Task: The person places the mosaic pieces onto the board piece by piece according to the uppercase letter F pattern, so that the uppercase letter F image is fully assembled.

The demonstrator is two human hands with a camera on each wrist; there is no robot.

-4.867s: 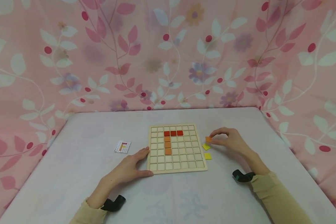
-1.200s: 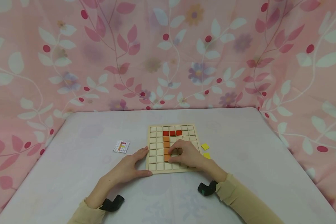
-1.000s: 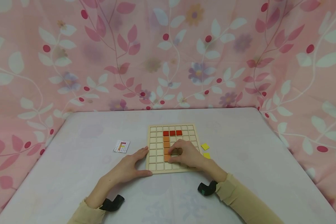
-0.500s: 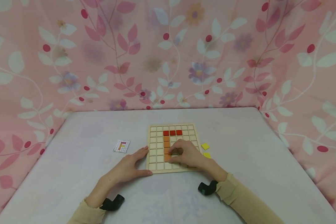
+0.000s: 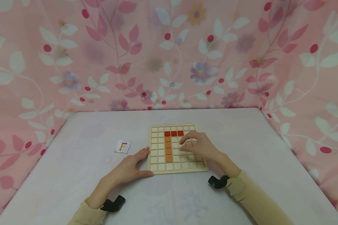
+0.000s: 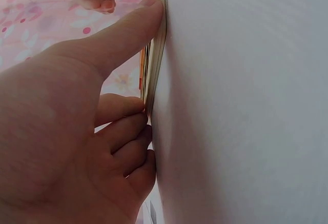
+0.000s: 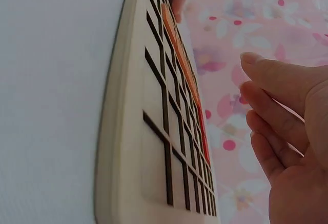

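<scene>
A wooden grid board (image 5: 160,166) lies on the table, with a row of three red tiles (image 5: 173,133) and a column of several orange tiles (image 5: 168,151) below the leftmost red one. My left hand (image 5: 129,167) rests at its near left corner. The thumb touches the front edge and the other fingers touch the left side, also seen in the left wrist view. Over the board's right half hovers my right hand (image 5: 204,147), thumb and fingers apart with nothing between them. In the right wrist view that hand (image 7: 297,126) stands clear of the board's face. Two yellow tiles seen earlier are hidden.
Left of the board lies a small pattern card (image 5: 122,147) with a coloured grid print. A white cloth covers the table (image 5: 101,125), and a pink floral curtain (image 5: 169,56) hangs behind it. Each wrist bears a black device (image 5: 218,182).
My right hand carried an orange tile from the right side to the bottom of the orange column. It has since let go, lifted, and moved right. The left hand stays put.
</scene>
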